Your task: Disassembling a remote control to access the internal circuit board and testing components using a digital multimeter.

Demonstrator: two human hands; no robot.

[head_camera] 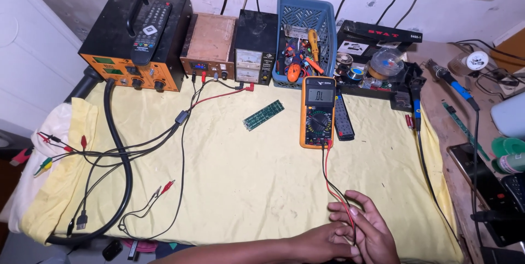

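My left hand (320,240) and my right hand (371,229) meet at the bottom of the head view, low over the yellow cloth (246,171). Their fingers close together around the red and black probe leads (334,187). Those leads run up to an orange multimeter (318,112) lying flat on the cloth, its display lit. The probe tips are hidden inside my hands. A small green circuit board (263,114) lies apart, left of the meter.
An orange-and-black station (136,39) carries a remote control (150,28). Beside it stand a wooden-topped box (209,45), a power supply (254,50) and a blue basket (305,37) of tools. Cables with clips (109,154) trail left. A soldering iron (451,83) lies right.
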